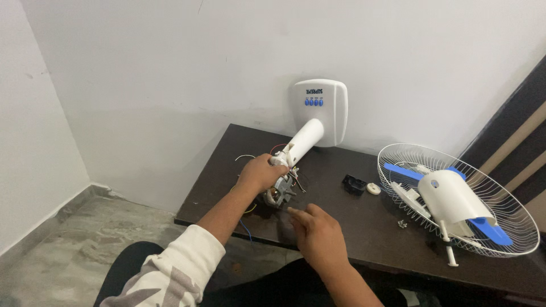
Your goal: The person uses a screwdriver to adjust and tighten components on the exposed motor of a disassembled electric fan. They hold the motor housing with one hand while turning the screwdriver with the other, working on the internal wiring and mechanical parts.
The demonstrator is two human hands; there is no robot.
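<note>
My left hand (260, 172) grips the bare fan motor (280, 191) where it joins the white neck (303, 142) of a fan stand; loose coloured wires hang from the motor. The stand's white base (323, 108), with blue buttons, leans against the wall. Near the table's front edge, my right hand (316, 229) hovers with fingers apart, just right of the motor, holding nothing.
On the dark table (352, 227) lie a small black part (354, 184), a small white knob (373, 189) and a tiny metal piece (402, 224). At the right a white wire grille (506, 222) holds blue blades (490, 232) and a white motor cover (453, 198).
</note>
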